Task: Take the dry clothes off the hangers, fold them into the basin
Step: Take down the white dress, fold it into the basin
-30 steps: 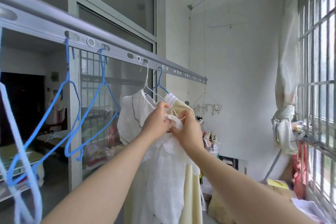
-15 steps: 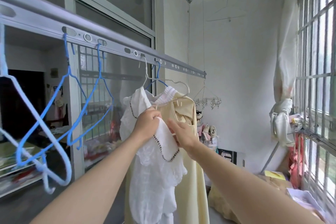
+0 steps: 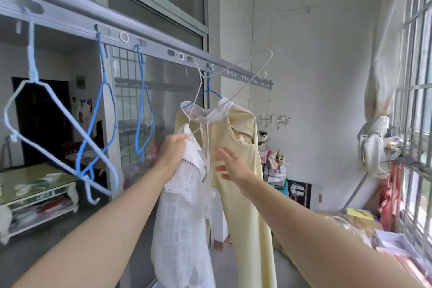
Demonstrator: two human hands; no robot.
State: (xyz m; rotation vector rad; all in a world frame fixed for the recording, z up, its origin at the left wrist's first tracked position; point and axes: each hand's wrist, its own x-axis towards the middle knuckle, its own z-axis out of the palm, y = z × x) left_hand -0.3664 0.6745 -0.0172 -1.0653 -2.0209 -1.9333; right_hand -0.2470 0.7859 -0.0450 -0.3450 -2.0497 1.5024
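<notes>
Hangers and garments on a grey drying rail (image 3: 149, 37), left to right. A pale blue hanger (image 3: 33, 70) and two darker blue hangers (image 3: 103, 78) are hung bare at the left. The white garment (image 3: 184, 229) is gripped at its top by the left hand (image 3: 173, 154), fingers curled tight round the fabric, and is left to hang down between the forearms. A white wire hanger (image 3: 236, 64), hooked on the rail, is tilted steeply, its lower corner meeting that fist. The right hand (image 3: 233, 166) is held with fingers spread, nothing in it, before a pale yellow garment (image 3: 240, 194) hung from the rail; contact cannot be told. A knotted curtain (image 3: 374, 138) and barred window (image 3: 416, 100) are seen far right
</notes>
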